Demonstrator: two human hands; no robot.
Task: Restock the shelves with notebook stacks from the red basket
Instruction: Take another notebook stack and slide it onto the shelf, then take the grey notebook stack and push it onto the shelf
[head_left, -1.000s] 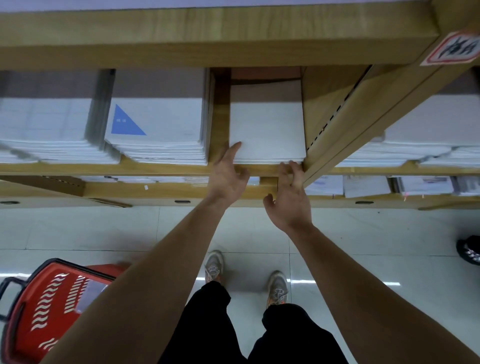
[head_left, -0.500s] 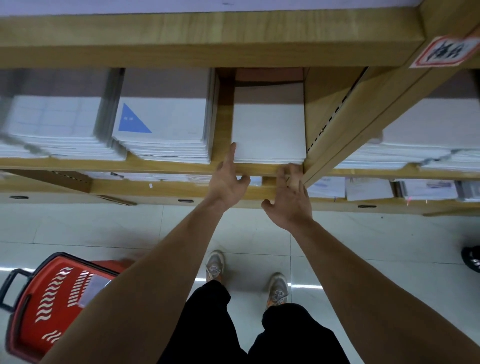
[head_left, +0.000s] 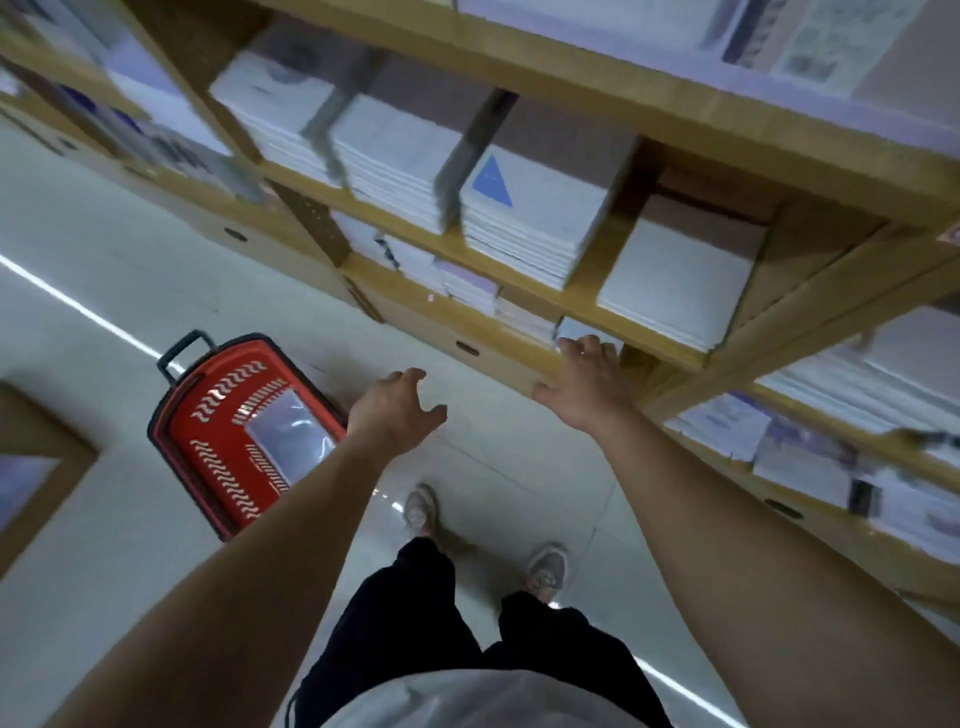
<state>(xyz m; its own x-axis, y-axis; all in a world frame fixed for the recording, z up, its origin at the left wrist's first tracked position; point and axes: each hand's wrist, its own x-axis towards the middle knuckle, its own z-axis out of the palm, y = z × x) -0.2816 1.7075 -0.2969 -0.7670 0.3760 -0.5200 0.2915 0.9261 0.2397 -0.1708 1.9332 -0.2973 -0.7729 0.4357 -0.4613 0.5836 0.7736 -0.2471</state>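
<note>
A thin stack of white notebooks (head_left: 680, 280) lies in the rightmost bay of the wooden shelf (head_left: 530, 291). My right hand (head_left: 587, 384) hovers just below that bay's front edge, fingers spread and empty. My left hand (head_left: 395, 410) is lower and to the left, over the floor, fingers loosely spread, holding nothing. The red basket (head_left: 208, 441) stands on the floor at the left with a plastic-wrapped notebook pack (head_left: 291, 436) inside it.
Taller stacks fill the bays to the left, one with a blue triangle cover (head_left: 535, 213). More stacks sit on the lower shelf (head_left: 810, 452) to the right. A wooden unit (head_left: 36, 467) stands at the left edge. My feet are on the pale tiled floor (head_left: 130, 291).
Both hands have come off the white stack on the shelf and dropped back. The left hand swung down and left toward the basket. The view has tilted and turned left.
</note>
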